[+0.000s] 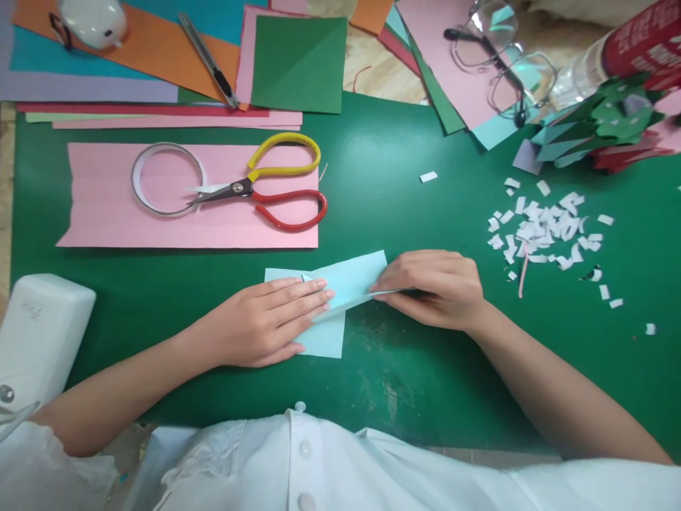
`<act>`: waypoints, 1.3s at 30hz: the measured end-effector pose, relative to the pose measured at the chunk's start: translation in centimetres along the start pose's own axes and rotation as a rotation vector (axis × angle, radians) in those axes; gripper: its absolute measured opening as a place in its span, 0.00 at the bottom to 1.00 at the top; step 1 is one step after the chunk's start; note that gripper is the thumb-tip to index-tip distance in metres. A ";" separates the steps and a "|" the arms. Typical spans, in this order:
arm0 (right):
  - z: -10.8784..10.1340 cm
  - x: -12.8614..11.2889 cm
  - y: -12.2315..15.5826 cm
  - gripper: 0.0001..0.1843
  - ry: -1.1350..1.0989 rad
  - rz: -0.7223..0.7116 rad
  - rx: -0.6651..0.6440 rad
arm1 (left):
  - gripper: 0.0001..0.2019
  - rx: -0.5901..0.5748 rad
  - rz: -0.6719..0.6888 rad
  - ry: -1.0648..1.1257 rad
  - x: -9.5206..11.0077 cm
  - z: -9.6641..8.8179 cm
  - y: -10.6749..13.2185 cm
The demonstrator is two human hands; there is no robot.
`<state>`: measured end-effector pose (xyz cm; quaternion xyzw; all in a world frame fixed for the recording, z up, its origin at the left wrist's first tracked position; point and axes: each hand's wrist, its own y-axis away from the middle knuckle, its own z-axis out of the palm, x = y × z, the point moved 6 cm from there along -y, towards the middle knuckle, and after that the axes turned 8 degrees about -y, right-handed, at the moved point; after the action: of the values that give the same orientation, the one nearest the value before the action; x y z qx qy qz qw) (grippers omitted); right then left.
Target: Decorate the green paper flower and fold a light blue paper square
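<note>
A sheet of light blue paper (354, 277) lies partly folded on the green table in front of me, one flap turned up toward the right. My left hand (266, 319) rests flat on it with the fingers stretched out, pressing its left part down. At the flap's right end, my right hand (433, 287) pinches the paper's edge between thumb and fingers. Behind the paper, scissors (242, 187) with one yellow and one red handle lie across a pink paper strip (106, 195). Their tips overlap a roll of tape (137, 181).
A utility knife (207, 60) lies on stacked coloured papers, near a green square (298, 64). White paper scraps (547, 227) are scattered at right. Eyeglasses (494, 64), a bottle (611, 60) and paper flowers (611, 121) stand back right. A white device (45, 333) sits at left.
</note>
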<state>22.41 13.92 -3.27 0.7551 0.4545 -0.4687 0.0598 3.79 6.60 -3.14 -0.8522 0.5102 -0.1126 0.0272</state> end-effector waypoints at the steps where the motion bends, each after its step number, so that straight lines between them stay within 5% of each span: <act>1: 0.0 0.2 -0.1 0.06 0.014 0.053 0.008 | 0.14 0.039 -0.004 -0.010 0.0 -0.2 0.0; 8: 0.1 0.2 -0.6 0.09 0.243 0.203 0.144 | 0.06 0.198 -0.058 -0.163 -0.2 -1.3 0.0; 17: 0.3 -0.1 -0.6 0.08 0.375 0.173 0.152 | 0.02 0.291 -0.069 -0.095 0.1 -1.7 0.1; 24: 0.4 0.2 -0.5 0.08 0.382 0.196 0.140 | 0.18 0.045 -0.035 0.076 0.5 0.2 -0.2; 33: 0.6 -0.3 -0.4 0.08 0.476 0.132 0.173 | 0.18 0.048 -0.059 0.039 0.3 0.2 -0.2; 39: 0.7 -0.1 -0.4 0.08 0.493 0.159 0.165 | 0.22 -0.052 -0.077 0.043 0.1 0.6 0.1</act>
<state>21.63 13.76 -3.40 0.8819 0.3552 -0.3000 -0.0776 3.90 6.43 -3.67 -0.8689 0.4805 -0.1183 -0.0103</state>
